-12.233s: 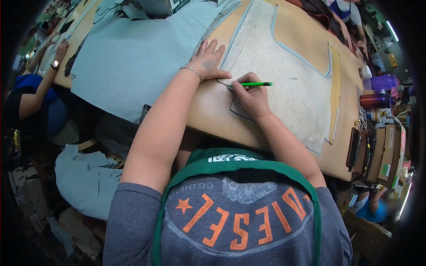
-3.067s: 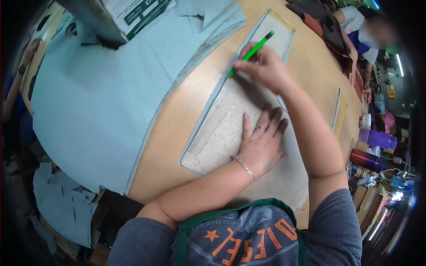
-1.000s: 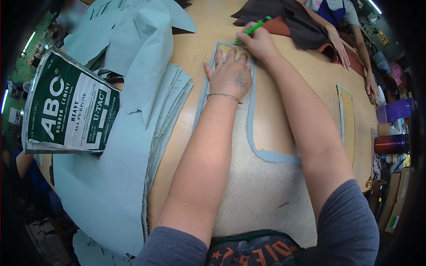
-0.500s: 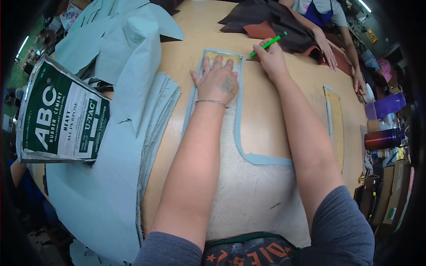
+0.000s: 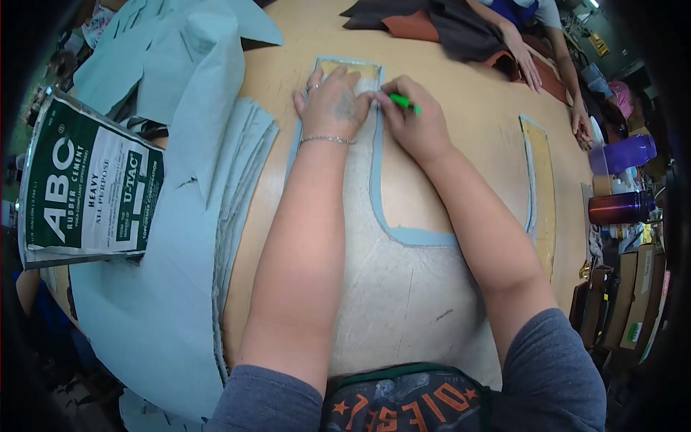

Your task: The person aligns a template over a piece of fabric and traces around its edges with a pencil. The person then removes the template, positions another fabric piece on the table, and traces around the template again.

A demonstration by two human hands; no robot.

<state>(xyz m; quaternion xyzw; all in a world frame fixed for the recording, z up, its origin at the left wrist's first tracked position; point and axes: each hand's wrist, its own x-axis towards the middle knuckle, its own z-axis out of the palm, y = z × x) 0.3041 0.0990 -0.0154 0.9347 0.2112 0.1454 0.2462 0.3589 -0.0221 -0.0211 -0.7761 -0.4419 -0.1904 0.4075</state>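
Note:
A large grey template (image 5: pixel 389 302) lies on a light-blue sheet (image 5: pixel 425 236), whose edge shows as a border around it. My left hand (image 5: pixel 332 106) presses down on the narrow far end of the template, near its yellowish strip (image 5: pixel 366 70), fingers apart. Close beside it, at the template's right edge, my right hand (image 5: pixel 417 122) grips a green pen (image 5: pixel 405 104). The pen's tip is hidden behind my fingers. The thumb side of my left hand is at or very near my right fingertips; whether they touch I cannot tell.
Stacked light-blue sheets (image 5: pixel 173 302) cover the left side, with a rubber cement can (image 5: pixel 93 187) on them. A yellow-edged strip (image 5: pixel 540 187) lies at right. Dark brown leather (image 5: pixel 461 29) sits at the far side near another person's hands (image 5: pixel 529 68). Tumblers (image 5: pixel 620 207) stand at right.
My right hand has come left and slightly nearer, turning the pen so its back end points right. The left hand's fingers have drawn in a little. The view has shifted slightly.

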